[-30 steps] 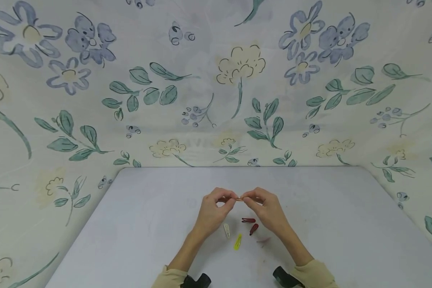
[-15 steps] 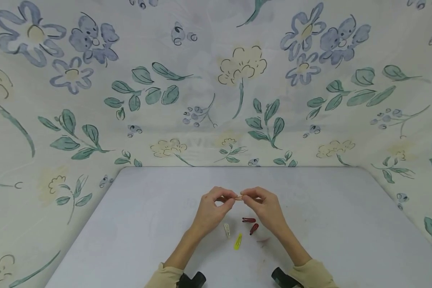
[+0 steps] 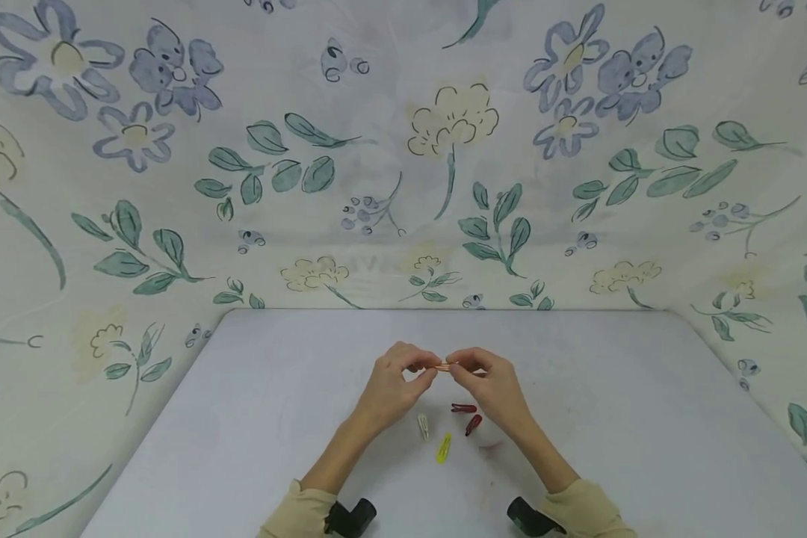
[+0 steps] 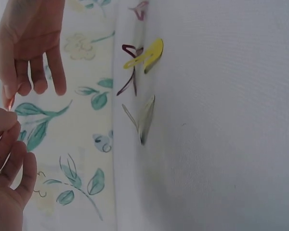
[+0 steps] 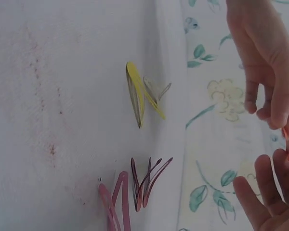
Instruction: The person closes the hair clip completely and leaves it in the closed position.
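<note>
My left hand point(image 3: 393, 381) and right hand point(image 3: 494, 385) meet over the table. Thumb and fingers of each pinch one end of a small orange hair clip point(image 3: 442, 367). Most of that clip is hidden by fingertips; in the right wrist view a sliver of the orange clip point(image 5: 285, 132) shows between the hands. Below them on the table lie a white snap hair clip point(image 3: 423, 426), a yellow one point(image 3: 444, 447), two dark red clips point(image 3: 464, 408) and a faint pink clip point(image 3: 491, 447). Both wrist views show the yellow clip point(image 5: 135, 91) snapped apart into a V.
The white table point(image 3: 276, 403) ends at a straight back edge, with a floral cloth point(image 3: 376, 179) hanging behind and at the sides. Black wrist cameras point(image 3: 351, 517) sit at both sleeves. Small reddish specks point(image 5: 52, 149) mark the tabletop in the right wrist view.
Both hands stay together with the orange hair clip between them, and its angle in the fingers shifts slightly. More of it shows now. The clips on the table stay put.
</note>
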The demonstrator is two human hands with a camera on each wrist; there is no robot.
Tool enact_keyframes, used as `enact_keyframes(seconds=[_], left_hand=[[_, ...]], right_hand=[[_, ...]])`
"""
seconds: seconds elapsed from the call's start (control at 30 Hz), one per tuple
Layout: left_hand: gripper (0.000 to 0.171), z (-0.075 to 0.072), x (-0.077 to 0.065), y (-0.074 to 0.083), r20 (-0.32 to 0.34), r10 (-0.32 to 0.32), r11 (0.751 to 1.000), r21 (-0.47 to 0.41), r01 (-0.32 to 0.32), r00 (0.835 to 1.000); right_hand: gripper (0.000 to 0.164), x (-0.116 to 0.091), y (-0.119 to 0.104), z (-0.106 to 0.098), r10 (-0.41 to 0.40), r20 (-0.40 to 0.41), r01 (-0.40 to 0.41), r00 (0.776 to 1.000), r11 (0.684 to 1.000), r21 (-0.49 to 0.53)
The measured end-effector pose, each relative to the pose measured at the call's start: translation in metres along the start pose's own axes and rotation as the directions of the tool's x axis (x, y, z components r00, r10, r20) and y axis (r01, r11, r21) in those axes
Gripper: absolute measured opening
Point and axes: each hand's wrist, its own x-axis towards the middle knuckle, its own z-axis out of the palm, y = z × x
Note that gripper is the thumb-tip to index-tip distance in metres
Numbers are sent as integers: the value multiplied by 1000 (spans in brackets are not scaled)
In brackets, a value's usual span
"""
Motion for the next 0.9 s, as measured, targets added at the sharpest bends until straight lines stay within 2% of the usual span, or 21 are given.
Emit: enact_keyframes(seconds=[0.13,0.23,0.43,0.73,0.9], left_hand=[[13,0,1,-2,5,53,998,27,-53,999],[12,-2,4,-2,11,70,997,34,-70,998],[11,-7,10,-2,18,59,996,59,-60,998],[10,-11,22,-6,48,73,989,126,-78,996],[8,-14,27,-10,61,29,988,151,-38,998]], right_hand=[[11,0,2,-2,-22,21,23,1000,999,-23],[14,2,2,-4,-45,37,46,998,998,-40],[18,8,-2,-6,-101,66,106,993,990,-88],[19,23,-5,-8,-128,91,143,988,972,-186],[20,32,-6,-7,-135,120,162,984,953,-254]])
